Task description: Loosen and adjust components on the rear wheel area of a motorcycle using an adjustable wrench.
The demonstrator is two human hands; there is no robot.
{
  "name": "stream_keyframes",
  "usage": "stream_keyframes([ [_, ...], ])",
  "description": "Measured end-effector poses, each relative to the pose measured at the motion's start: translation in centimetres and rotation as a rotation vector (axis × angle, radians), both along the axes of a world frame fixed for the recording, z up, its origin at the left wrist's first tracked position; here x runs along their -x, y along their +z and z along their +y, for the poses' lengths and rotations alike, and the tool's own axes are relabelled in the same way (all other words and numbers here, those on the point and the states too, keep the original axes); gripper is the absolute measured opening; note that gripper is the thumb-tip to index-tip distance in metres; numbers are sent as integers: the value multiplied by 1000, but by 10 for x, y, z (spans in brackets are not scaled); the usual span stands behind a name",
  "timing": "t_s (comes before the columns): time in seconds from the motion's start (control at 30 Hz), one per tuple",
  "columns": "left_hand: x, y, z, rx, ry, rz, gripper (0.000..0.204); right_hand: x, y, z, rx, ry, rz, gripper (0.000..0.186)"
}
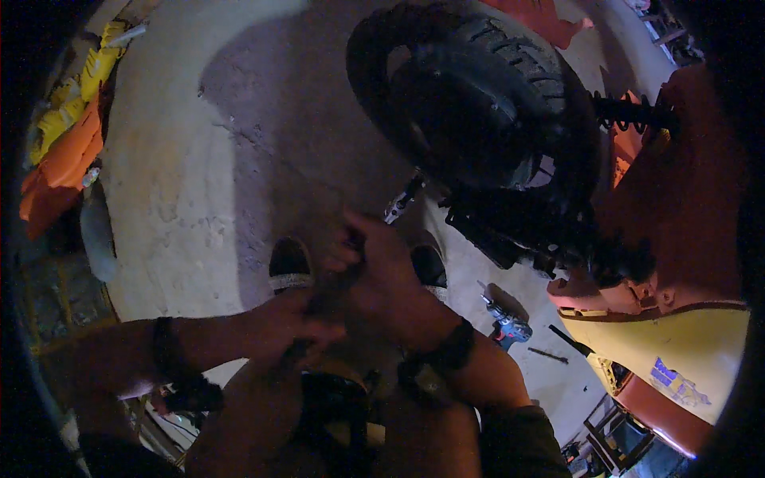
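In front of my lap, my two hands come close together in dim light. My right hand is closed, its fingers curled round something small and dark with the thumb side up. My left hand is just below and to the left, its fingers bent in and partly blurred. A dark thing seems to lie between the palms, but shadow hides its kind. Beyond my right hand, a metal hand tool with a dark handle lies near the large black wheel with its knobbly tyre.
A blue and black cordless drill and a thin dark rod lie on the floor at right. An orange and yellow vehicle body with a coil spring stands beyond. Orange and yellow pieces lie at far left.
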State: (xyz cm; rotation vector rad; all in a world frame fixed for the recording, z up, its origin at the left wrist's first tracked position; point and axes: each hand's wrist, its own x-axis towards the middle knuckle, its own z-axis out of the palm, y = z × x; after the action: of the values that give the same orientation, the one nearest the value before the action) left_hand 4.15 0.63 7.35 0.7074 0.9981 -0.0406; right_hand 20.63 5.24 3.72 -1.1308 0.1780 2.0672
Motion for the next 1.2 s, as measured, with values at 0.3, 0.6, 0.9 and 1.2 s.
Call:
stream_keyframes([
  [0.3,-18,-26,-34,844,292,-659,23,-15,-5,-10,-9,99,165,17],
  [0.6,-65,1,-30,353,224,-80,8,-44,-42,-22,-211,175,492,19],
  [0.9,-78,-59,-60,-160,242,143,21,-50,-65,-26,-281,245,362,18],
  [1.2,-63,-124,-65,-572,203,400,44,-21,-95,-30,-303,82,-189,29],
])
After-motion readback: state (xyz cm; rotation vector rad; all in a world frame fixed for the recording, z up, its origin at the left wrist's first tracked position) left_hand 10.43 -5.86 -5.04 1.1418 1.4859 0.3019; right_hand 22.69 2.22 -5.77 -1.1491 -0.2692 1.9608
